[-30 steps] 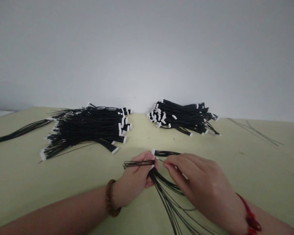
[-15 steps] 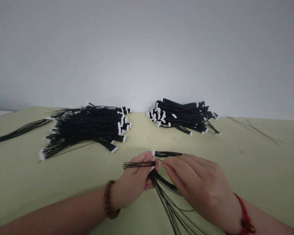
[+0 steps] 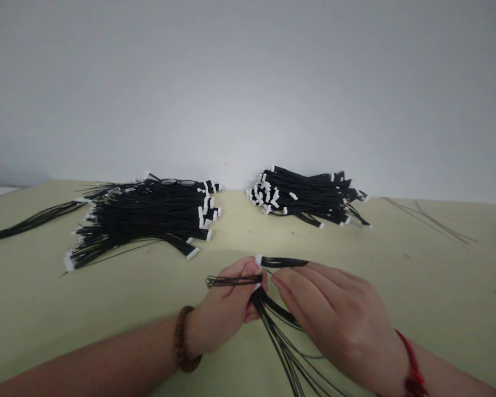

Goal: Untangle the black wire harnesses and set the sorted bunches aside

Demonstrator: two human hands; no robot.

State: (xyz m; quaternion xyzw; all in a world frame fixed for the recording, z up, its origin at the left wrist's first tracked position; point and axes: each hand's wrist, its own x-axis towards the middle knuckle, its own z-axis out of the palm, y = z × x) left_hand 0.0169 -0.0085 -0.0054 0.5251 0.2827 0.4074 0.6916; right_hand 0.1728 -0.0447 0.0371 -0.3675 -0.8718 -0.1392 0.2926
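Note:
Low in the middle, my left hand (image 3: 231, 300) is closed around a white connector (image 3: 258, 261) of a black wire harness (image 3: 279, 336). Several wires fan down from the connector toward the near edge. A looped bunch of thin black wires (image 3: 231, 281) sticks out to the left across my left thumb. Close on the right, my right hand (image 3: 334, 309) is closed, its thumb and fingertips pinched near the connector. A black wire strand (image 3: 283, 261) runs from the connector's top to under my right fingers. What exactly sits in that pinch is hidden.
A large pile of black wire harnesses (image 3: 144, 215) with white connectors lies at the left, a smaller pile (image 3: 310, 193) at the back right. Loose wires (image 3: 427, 218) lie farther right on the pale yellow-green table (image 3: 128, 309). A grey wall (image 3: 248, 88) rises behind.
Almost nothing differs. My right hand has shifted very slightly down beside the connector, while my left hand keeps its hold.

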